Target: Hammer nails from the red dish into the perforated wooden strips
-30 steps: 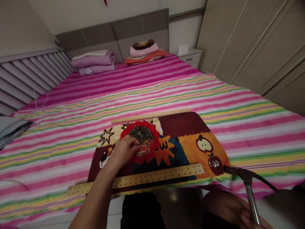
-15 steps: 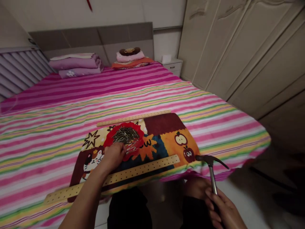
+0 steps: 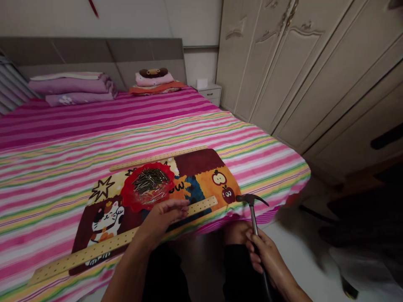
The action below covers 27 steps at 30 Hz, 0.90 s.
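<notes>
- Hammer (image 3: 253, 216): metal; shaft smooth with a bright sheen, head darker and duller.
- Scalloped tray (image 3: 127, 195): red plastic, smooth, slightly glossy.
- Loose fasteners (image 3: 151, 180): metal, slender, dull brassy to silvery shine.
- Perforated strips (image 3: 78, 255): pale, wood-like, smooth, matt.
- Printed mat (image 3: 198, 161): flat, smooth, low sheen; material uncertain.
- Striped bed sheet (image 3: 252, 147): cloth, matt, lightly creased.
- Folded bedding (image 3: 72, 86): soft cloth, matt.
- Wardrobe (image 3: 292, 63): smooth panels, raised moulding, faint satin finish.
</notes>
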Tool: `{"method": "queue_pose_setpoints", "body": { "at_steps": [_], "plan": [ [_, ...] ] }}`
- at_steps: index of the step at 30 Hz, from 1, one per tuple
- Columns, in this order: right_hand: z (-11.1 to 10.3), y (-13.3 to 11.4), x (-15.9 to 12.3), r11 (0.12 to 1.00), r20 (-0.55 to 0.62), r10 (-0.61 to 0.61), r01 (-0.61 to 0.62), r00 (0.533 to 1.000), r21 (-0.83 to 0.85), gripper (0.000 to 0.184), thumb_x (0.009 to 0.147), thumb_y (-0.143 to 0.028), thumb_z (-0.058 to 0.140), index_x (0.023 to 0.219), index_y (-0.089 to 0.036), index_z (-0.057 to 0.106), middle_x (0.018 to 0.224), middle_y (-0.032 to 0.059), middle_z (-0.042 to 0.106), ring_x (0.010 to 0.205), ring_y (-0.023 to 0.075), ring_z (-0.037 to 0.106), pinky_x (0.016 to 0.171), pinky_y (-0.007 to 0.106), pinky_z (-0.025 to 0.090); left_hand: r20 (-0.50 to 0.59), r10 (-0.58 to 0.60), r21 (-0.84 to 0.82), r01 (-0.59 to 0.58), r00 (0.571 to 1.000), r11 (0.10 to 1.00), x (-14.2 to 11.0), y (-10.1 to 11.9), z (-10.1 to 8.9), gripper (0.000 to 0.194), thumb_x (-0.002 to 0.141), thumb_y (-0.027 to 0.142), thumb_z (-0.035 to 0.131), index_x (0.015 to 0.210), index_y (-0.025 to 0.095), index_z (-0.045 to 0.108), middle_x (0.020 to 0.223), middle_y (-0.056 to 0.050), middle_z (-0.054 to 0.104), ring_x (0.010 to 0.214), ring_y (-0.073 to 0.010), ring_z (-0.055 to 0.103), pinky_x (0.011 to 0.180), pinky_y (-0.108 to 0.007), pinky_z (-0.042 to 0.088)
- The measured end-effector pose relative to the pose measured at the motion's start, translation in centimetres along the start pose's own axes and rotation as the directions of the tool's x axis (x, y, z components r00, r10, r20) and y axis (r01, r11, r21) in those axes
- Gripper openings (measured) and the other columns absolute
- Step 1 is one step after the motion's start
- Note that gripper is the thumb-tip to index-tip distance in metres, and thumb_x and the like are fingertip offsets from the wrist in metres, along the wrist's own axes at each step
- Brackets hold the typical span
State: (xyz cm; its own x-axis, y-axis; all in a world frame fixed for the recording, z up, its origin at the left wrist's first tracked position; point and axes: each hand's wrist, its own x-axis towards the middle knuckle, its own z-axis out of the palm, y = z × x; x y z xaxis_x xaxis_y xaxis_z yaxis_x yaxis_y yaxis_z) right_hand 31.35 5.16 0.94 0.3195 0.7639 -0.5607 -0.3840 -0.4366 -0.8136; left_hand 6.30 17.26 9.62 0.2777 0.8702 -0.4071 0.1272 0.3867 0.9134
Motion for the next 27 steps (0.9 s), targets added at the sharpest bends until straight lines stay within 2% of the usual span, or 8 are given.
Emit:
{"method": "queue_pose_setpoints", "body": {
  "at_steps": [3,7,13,15,18,23,25,27],
  "plan": [
    [0.0,-0.1,-0.1,1.0,-0.001,-0.002,0.002,1.0,-0.005,0.027,0.067,-0.044,0.06,0.079,-0.023,0.047,0.049,-0.0095,0.042,0.031,0.0038,0.026,0.027,0.014,0.019,0.044,-0.006,-0.002,0.006,0.999,1.0,0.7,-0.6,1.4,0.04,0.06,0.036,0.071,0.094,0.015,0.07,0.074,-0.004,0.069,0.073,-0.0153,0.062,0.076,-0.03,0.048],
    [-0.1,-0.1,-0.1,1.0,0.008,-0.011,0.011,1.0,-0.007,0.028,0.067,-0.044,0.06,0.08,-0.024,0.046,0.049,-0.0099,0.041,0.031,0.0041,0.027,0.027,0.014,0.019,0.01,0.099,0.054,-0.1,0.995,0.994,2.1,-0.7,3.9,0.031,0.064,0.037,0.066,0.087,0.015,0.072,0.075,-0.002,0.067,0.065,-0.0111,0.057,0.07,-0.026,0.047],
    [-0.3,0.0,0.2,1.0,0.024,-0.009,0.009,1.0,-0.011,0.025,0.069,-0.042,0.057,0.081,-0.024,0.045,0.049,-0.0104,0.04,0.032,0.0039,0.025,0.026,0.013,0.02,-0.057,0.165,0.144,-0.156,0.985,0.977,5.2,-1.4,6.6,0.03,0.07,0.033,0.059,0.092,0.017,0.07,0.083,-0.002,0.067,0.064,-0.0107,0.058,0.066,-0.025,0.048],
    [-0.4,0.1,0.3,1.0,0.034,-0.004,0.005,0.999,-0.008,0.024,0.07,-0.041,0.056,0.082,-0.023,0.045,0.049,-0.0104,0.041,0.032,0.0039,0.025,0.026,0.014,0.02,-0.065,0.211,0.202,-0.195,0.975,0.96,5.9,-1.7,6.9,0.027,0.071,0.033,0.057,0.09,0.018,0.07,0.086,-0.003,0.066,0.066,-0.0111,0.059,0.065,-0.025,0.048],
    [-0.5,0.1,0.4,1.0,0.044,0.004,-0.004,0.999,-0.007,0.022,0.071,-0.039,0.055,0.082,-0.023,0.045,0.049,-0.0105,0.041,0.032,0.0039,0.024,0.025,0.014,0.021,-0.066,0.196,0.223,-0.177,0.978,0.959,6.5,-2.0,7.0,0.026,0.072,0.033,0.056,0.088,0.018,0.069,0.087,-0.002,0.066,0.064,-0.0105,0.058,0.063,-0.025,0.049],
    [-0.7,0.0,0.4,1.0,0.05,0.012,-0.011,0.999,-0.01,0.021,0.071,-0.039,0.054,0.081,-0.023,0.045,0.049,-0.0105,0.041,0.032,0.0036,0.024,0.026,0.013,0.02,-0.065,0.109,0.235,-0.091,0.992,0.968,6.6,-1.9,6.6,0.023,0.072,0.032,0.056,0.087,0.017,0.064,0.067,0.002,0.061,0.055,-0.01,0.054,0.057,-0.023,0.045],
    [-0.7,-0.1,0.4,1.0,0.049,0.016,-0.015,0.999,-0.011,0.02,0.071,-0.039,0.054,0.08,-0.023,0.045,0.049,-0.0104,0.041,0.033,0.0036,0.024,0.026,0.013,0.019,-0.068,0.106,0.363,-0.075,0.992,0.929,6.4,-1.4,6.4,0.018,0.073,0.029,0.054,0.084,0.018,0.063,0.064,0.002,0.058,0.057,-0.0106,0.054,0.057,-0.023,0.044],
    [-0.7,-0.1,0.4,1.0,0.045,0.02,-0.019,0.999,-0.012,0.021,0.07,-0.039,0.054,0.08,-0.023,0.045,0.049,-0.0105,0.041,0.033,0.0036,0.024,0.026,0.013,0.019,-0.045,0.166,0.602,-0.106,0.985,0.792,6.1,-0.8,6.2,0.012,0.074,0.024,0.053,0.077,0.018,0.063,0.067,0.001,0.059,0.064,-0.0114,0.054,0.062,-0.023,0.042]
  ]
}}
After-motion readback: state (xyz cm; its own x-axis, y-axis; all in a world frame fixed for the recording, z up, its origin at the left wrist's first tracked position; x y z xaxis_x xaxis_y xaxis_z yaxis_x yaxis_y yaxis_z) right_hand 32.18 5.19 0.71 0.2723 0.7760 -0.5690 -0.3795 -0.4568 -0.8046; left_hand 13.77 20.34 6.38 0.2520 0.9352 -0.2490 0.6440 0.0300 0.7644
